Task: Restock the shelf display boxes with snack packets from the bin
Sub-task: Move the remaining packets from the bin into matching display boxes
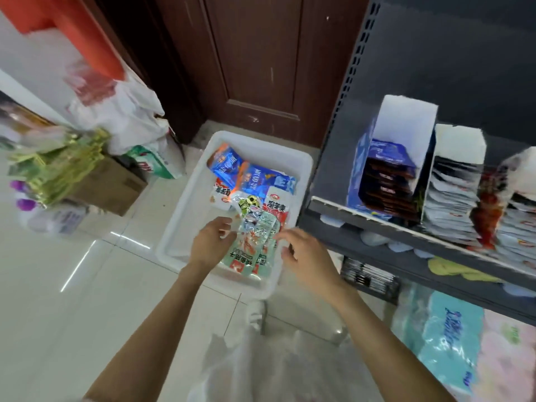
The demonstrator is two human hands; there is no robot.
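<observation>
a dark shelf (406, 236) runs along the right, carrying a blue box (359, 169) of dark packets and a white box (458, 140) of pale ones. a white bin (179, 227) sits on the tiled floor (58, 285) just left of the shelf, before a brown door (261, 68). blue packets (255, 175) lie at its far end. the left hand (210, 242) holds the left edge of a stack of green packets (255, 245) over the bin's near end, fingers curled on it. the right hand (304, 253) hovers at the stack's right edge, fingers loosely bent; whether it touches is unclear.
</observation>
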